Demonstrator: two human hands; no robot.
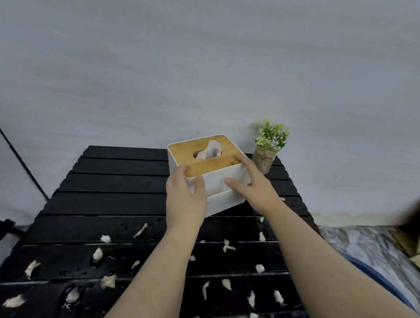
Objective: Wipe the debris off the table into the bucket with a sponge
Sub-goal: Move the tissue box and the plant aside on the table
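Scattering across the near half of the black slatted table (119, 185), pale debris (98, 254) lies in small wet-looking scraps, some at the left edge, others under and beside the forearms. Further in, the left hand (185, 201) grasps the near left corner of a white tissue box (217, 184) with a wooden lid, fingers curled around it. To its right, the right hand (254, 183) holds the box's right side, thumb on the front wall, fingers on the lid. Behind sits a small potted plant (268, 147); a cardboard box (419, 220) stands far right.
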